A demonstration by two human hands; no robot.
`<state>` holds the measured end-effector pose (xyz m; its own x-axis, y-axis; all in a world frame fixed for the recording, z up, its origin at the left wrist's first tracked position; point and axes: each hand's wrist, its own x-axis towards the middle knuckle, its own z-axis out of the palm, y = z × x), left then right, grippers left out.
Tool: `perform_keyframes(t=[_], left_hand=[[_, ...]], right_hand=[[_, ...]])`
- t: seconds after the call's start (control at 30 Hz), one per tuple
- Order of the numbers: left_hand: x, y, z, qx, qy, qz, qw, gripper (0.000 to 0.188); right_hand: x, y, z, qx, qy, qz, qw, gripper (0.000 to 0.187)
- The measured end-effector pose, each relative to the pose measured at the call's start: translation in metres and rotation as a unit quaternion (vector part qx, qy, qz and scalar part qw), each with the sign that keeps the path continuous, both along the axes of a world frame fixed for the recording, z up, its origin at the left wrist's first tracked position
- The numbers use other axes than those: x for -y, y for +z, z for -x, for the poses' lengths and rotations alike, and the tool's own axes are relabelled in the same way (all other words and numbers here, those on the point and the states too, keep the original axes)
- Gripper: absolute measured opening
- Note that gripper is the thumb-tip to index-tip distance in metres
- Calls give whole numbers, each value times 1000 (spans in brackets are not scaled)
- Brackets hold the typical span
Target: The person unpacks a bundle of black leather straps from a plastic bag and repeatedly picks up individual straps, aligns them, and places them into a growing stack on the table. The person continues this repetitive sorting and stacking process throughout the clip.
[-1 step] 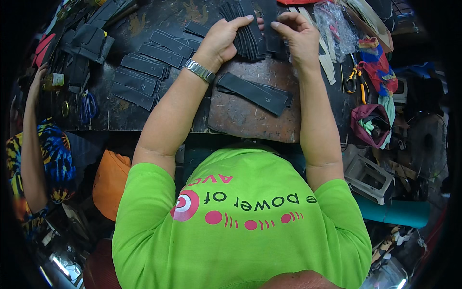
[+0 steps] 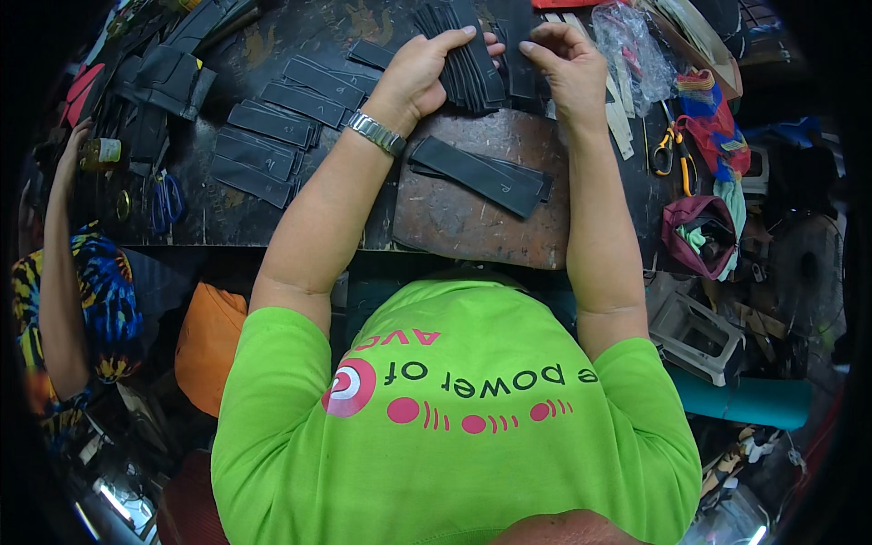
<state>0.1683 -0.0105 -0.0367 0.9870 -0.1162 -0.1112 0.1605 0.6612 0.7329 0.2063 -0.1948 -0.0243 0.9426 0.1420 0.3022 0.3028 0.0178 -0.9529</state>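
Observation:
A thick, fanned stack of black strips (image 2: 461, 68) is gripped in my left hand (image 2: 422, 74), thumb on top, with fingertips showing past its right side. Just right of it, my right hand (image 2: 572, 73) is closed in a pinch at the edge of a single black strip (image 2: 520, 68); the fingers' exact hold is partly hidden. Between my forearms, a small pile of black strips (image 2: 486, 177) lies crosswise on a worn brown board (image 2: 454, 222). To the left of my left wrist, several bundles of marked black strips (image 2: 300, 102) are spread on the dark table.
Orange-handled scissors (image 2: 668, 150), crumpled clear plastic (image 2: 631, 54) and a maroon cloth pouch (image 2: 698, 232) sit on the right. Blue-handled scissors (image 2: 167, 202) and a small jar (image 2: 100, 153) lie left, near another person's arm (image 2: 62, 263). An orange seat back (image 2: 209, 345) stands below.
My right hand has shifted slightly right, and the single strip has moved right with it, away from the stack. More of my left fingertips shows. The left hand stays on the stack.

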Motion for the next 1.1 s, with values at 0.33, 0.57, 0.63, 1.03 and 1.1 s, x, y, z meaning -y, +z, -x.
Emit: perform_keyframes(t=[0.33,0.57,0.63,1.03,1.1], left_hand=[[-3,0,1,0,-47,-29,998,32],[1,-1,2,-33,9,-21,999,26],[1,-1,2,-28,9,-18,999,26],[-3,-4,-7,31,19,46,998,23],[-4,-5,-7,38,26,54,997,23]], right_hand=[[10,-5,2,105,-133,402,900,23],[-17,8,25,49,-8,209,977,20],[-20,9,29,59,-20,221,973,18],[35,-5,-24,-39,-47,-23,998,15],[44,-11,-30,-9,-71,110,991,16]])
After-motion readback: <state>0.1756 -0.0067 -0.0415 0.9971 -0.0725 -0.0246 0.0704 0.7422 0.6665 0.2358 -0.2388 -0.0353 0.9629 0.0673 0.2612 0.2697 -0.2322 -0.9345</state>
